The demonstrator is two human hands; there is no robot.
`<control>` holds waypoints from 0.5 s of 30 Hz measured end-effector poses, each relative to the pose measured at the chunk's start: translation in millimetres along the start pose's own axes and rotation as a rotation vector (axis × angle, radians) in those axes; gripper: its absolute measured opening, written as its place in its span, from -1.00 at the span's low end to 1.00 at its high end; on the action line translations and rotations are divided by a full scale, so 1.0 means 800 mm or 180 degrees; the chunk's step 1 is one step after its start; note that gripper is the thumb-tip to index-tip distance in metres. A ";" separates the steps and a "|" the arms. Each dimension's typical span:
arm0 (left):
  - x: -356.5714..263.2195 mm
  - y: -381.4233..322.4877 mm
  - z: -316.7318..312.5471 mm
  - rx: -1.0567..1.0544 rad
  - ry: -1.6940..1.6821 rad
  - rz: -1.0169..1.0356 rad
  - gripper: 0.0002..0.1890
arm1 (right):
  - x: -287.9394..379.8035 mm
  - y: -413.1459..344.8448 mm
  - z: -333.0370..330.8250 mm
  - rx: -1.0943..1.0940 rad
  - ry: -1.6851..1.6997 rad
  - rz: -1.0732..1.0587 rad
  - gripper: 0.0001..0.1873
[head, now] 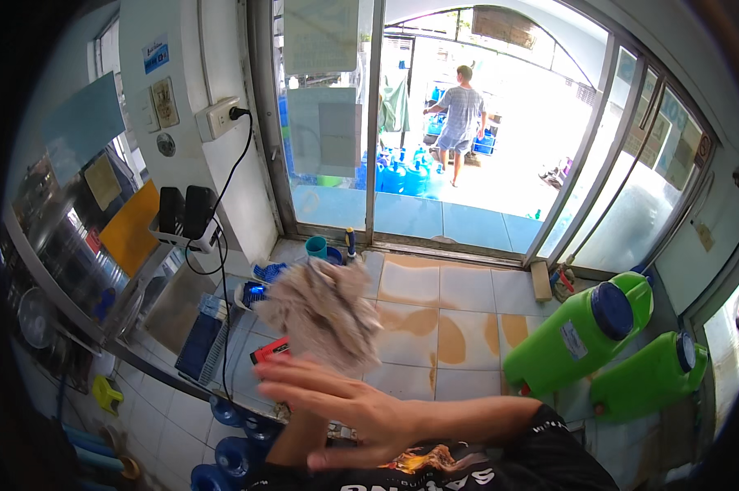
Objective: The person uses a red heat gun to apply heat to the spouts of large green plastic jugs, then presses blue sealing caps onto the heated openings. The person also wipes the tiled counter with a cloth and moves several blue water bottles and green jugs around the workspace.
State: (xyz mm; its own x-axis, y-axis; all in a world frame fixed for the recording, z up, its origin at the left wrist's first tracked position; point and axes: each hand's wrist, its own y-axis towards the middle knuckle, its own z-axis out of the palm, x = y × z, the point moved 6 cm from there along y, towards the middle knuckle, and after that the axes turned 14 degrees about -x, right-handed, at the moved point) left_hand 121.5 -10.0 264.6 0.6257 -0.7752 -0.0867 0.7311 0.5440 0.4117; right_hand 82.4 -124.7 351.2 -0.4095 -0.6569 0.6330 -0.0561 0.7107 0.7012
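Note:
My right hand (351, 399) reaches across in front of me from the right, fingers spread and pointing left, holding nothing. Behind it rises my left forearm (301, 433). My left hand's fingers are hidden by the right hand and by a bunched, beige-grey cloth (323, 313). That cloth is blurred and held up in the air at the end of the left arm. Partly covered by it, a red object (270, 351) with a black part lies on the tiled surface, too hidden to name exactly.
Two green plastic water jugs (566, 344) with blue caps lie to the right. A dark blue basket (204, 344) and a teal cup (316, 247) stand left. Blue water bottles (234, 454) sit below. Outside the glass sliding door (329, 135), a person (461, 116) stands near more bottles.

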 end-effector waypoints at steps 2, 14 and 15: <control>0.040 -0.025 -0.007 -0.0452 0.0315 0.0233 -0.36 | 0.018 0.044 0.004 0.0507 0.2299 0.0382 -0.08; 0.043 -0.123 -0.097 -0.1583 0.0619 -0.0264 -0.42 | -0.114 -0.021 0.054 -0.0753 0.4608 0.1946 -0.16; 0.032 -0.123 -0.102 -0.1580 0.0526 -0.0291 -0.42 | -0.122 -0.033 0.054 -0.0805 0.4464 0.2159 -0.18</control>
State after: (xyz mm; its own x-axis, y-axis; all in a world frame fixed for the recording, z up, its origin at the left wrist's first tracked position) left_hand 87.9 -57.0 148.2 0.5585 -0.7875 -0.2605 0.8005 0.5940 -0.0796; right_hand 84.6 -68.6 257.1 0.8487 -0.0499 0.5266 -0.0138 0.9931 0.1162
